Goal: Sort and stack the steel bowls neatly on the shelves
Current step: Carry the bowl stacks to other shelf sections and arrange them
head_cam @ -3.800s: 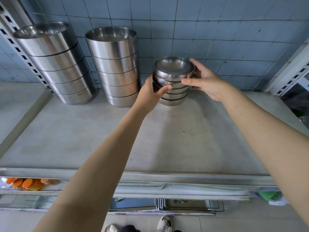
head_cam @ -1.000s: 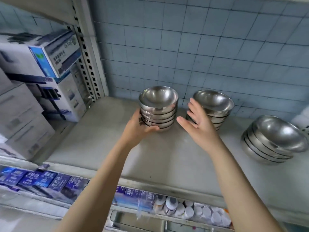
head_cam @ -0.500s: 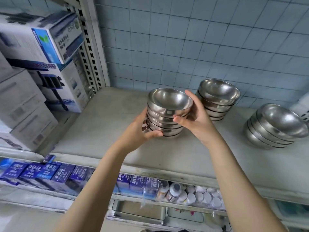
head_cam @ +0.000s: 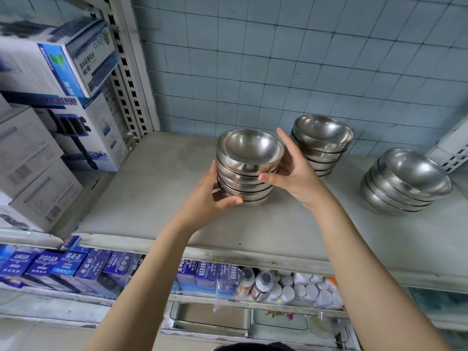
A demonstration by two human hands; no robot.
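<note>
Three stacks of steel bowls sit on one shelf (head_cam: 152, 198): the left stack (head_cam: 249, 171), the middle stack (head_cam: 321, 148) and the right stack (head_cam: 405, 183), each roughly five bowls. Two hands: left hand (head_cam: 210, 196), right hand (head_cam: 296, 173).

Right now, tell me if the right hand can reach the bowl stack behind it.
Probably yes: the middle stack stands just beyond the right hand, nothing between. But that hand grips the held stack and must let go first.

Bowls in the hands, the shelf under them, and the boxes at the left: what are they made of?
The held stack of bowls: polished steel by the look, mirror-bright reflections. The shelf: seemingly painted metal, matt pale grey, scuffed; unsure. The boxes: printed cardboard, folded edges, barcodes.
</note>
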